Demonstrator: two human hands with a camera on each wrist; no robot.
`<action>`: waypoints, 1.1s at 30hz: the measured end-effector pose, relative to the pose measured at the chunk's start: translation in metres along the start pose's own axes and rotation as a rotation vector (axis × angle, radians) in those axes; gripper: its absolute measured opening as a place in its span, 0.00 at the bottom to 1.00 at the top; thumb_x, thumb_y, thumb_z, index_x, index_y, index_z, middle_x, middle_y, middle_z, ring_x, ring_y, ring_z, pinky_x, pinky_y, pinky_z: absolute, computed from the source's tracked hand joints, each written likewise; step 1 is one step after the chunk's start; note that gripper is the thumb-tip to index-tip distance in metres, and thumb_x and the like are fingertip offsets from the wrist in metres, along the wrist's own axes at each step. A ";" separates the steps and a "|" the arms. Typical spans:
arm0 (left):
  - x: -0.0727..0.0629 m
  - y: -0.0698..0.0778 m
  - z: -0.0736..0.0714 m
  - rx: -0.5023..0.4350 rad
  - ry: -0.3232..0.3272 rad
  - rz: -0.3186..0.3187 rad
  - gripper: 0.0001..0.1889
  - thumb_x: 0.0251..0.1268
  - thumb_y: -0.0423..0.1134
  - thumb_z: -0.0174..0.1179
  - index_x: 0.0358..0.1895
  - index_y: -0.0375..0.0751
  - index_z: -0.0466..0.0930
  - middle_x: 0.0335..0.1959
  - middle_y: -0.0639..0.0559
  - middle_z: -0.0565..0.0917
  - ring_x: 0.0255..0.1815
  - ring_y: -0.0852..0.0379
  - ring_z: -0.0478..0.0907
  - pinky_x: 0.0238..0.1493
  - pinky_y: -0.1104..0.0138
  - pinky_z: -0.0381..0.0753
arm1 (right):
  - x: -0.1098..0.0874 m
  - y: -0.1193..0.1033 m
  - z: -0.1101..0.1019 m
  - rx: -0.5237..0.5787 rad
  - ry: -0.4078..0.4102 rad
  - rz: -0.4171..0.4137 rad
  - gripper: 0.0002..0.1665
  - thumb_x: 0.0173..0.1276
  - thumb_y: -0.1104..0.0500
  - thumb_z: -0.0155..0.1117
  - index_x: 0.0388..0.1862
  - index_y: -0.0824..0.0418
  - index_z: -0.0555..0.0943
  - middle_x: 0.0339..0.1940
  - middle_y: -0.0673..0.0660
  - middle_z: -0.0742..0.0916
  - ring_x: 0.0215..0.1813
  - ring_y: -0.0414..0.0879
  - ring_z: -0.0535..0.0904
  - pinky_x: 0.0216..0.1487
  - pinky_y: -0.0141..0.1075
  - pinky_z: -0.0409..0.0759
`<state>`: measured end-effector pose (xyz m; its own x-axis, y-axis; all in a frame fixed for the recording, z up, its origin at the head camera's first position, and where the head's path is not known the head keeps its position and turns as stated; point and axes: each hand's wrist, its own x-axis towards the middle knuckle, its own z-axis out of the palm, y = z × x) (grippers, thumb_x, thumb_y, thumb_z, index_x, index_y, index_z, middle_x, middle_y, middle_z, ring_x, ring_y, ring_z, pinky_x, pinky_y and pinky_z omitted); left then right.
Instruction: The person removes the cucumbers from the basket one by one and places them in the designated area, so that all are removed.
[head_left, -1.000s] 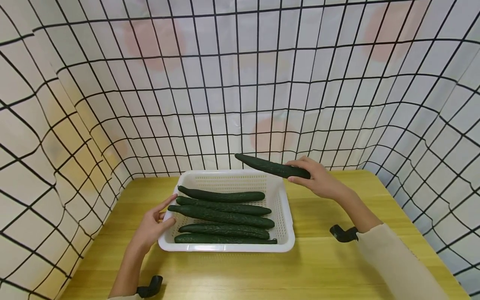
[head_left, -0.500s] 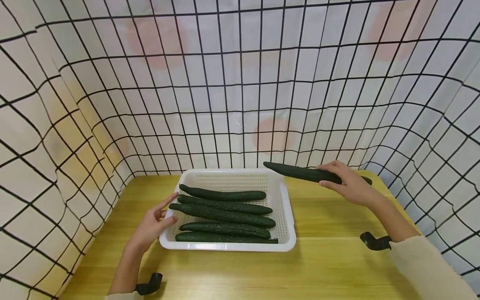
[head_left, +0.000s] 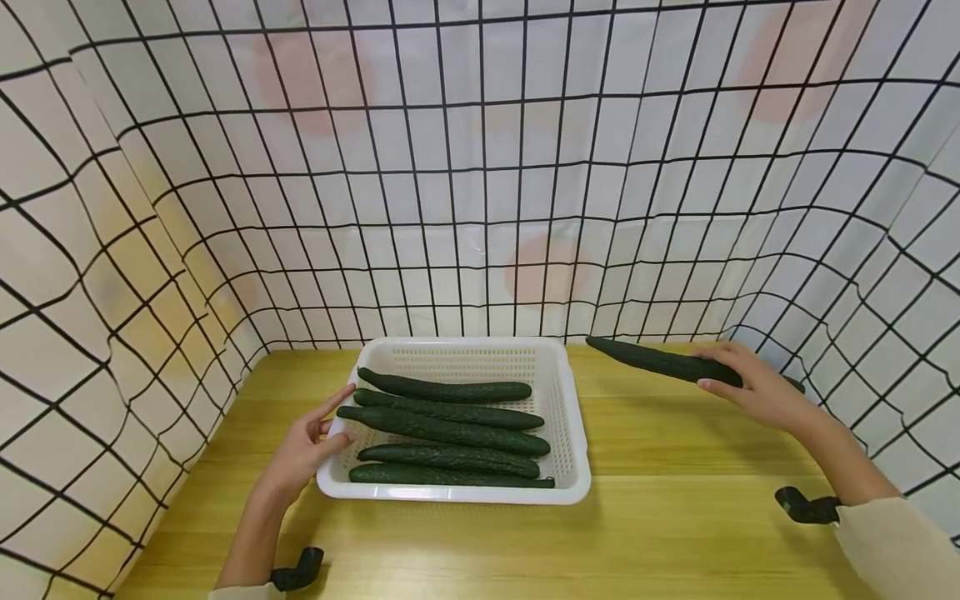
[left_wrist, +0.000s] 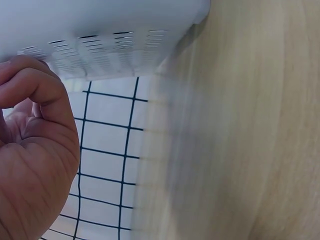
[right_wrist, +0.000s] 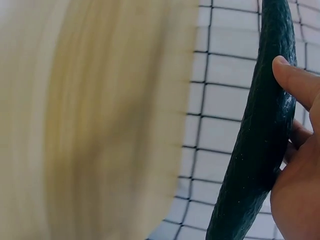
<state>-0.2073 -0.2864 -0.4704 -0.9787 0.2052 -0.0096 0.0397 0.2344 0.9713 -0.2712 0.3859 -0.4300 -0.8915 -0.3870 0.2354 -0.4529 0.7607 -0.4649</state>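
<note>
My right hand (head_left: 757,390) grips a dark green cucumber (head_left: 652,358) above the right side of the table, apart from the basket. In the right wrist view the thumb lies along one side of the cucumber (right_wrist: 265,120) and the fingers are partly hidden behind it. On the left, my left hand (head_left: 300,454) holds the left rim of a white perforated plastic basket (head_left: 450,495), its thumb over the rim. Curled fingers touch the basket's outer wall in the left wrist view. Several cucumbers (head_left: 450,429) lie side by side in the basket.
A yellow wood-grain table (head_left: 660,533) carries the basket. Black wire grid (head_left: 480,192) over pale sheeting rises behind the table and on both sides. The held cucumber's rear end is close to the grid at the right.
My right hand has carried the cucumber rightward and slightly down, from above the basket's back right corner to over the table. The left hand has stayed at the basket's rim.
</note>
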 end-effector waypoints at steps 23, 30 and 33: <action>0.002 -0.006 0.001 -0.069 -0.018 0.045 0.40 0.72 0.29 0.58 0.84 0.49 0.53 0.33 0.43 0.86 0.32 0.56 0.86 0.33 0.59 0.89 | 0.011 0.053 0.051 0.021 -0.077 -0.009 0.27 0.76 0.56 0.64 0.70 0.63 0.75 0.67 0.71 0.75 0.66 0.71 0.69 0.58 0.69 0.70; 0.002 -0.005 0.001 -0.101 -0.032 0.043 0.41 0.73 0.29 0.58 0.84 0.48 0.51 0.37 0.42 0.88 0.35 0.54 0.88 0.35 0.57 0.90 | 0.016 0.056 0.060 -0.011 -0.128 0.013 0.29 0.77 0.53 0.63 0.72 0.62 0.74 0.69 0.70 0.74 0.69 0.72 0.67 0.61 0.71 0.68; 0.002 -0.006 0.001 -0.112 -0.026 0.047 0.41 0.72 0.28 0.58 0.84 0.47 0.51 0.34 0.46 0.87 0.33 0.56 0.87 0.34 0.58 0.89 | 0.018 0.052 0.059 -0.003 -0.137 0.039 0.29 0.76 0.52 0.64 0.72 0.60 0.75 0.70 0.70 0.74 0.70 0.72 0.67 0.63 0.72 0.67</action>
<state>-0.2089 -0.2863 -0.4765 -0.9706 0.2387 0.0317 0.0611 0.1166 0.9913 -0.3107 0.3876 -0.5004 -0.8999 -0.4250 0.0981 -0.4185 0.7779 -0.4688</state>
